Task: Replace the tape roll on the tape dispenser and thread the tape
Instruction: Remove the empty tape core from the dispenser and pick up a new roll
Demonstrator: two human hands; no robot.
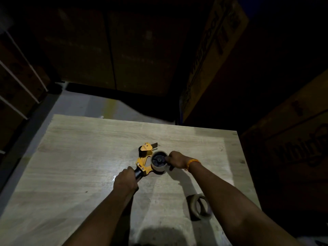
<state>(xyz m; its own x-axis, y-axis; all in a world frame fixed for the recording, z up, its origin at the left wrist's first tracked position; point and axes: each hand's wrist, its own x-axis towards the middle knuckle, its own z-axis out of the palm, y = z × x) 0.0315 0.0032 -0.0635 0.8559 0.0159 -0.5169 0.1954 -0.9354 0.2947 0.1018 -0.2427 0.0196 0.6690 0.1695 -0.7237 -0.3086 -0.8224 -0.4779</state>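
Observation:
A yellow tape dispenser [144, 160] with a black handle lies on its side in the middle of the wooden table [74, 157]. My left hand [126, 180] grips the handle. A tape roll [159, 170] sits on the dispenser's black hub [158, 159], hub facing up. My right hand [175, 160] is closed on the right rim of that roll, fingertips at the hub's edge. An orange band circles the right wrist. A second roll, a bare-looking cardboard ring [199, 206], stands on the table near my right forearm.
Large dark cardboard boxes [292, 157] stand at the table's right edge and behind it [110, 50]. Shelving [17, 77] shows at the left. Grey floor [79, 105] lies beyond the far table edge. The scene is dim.

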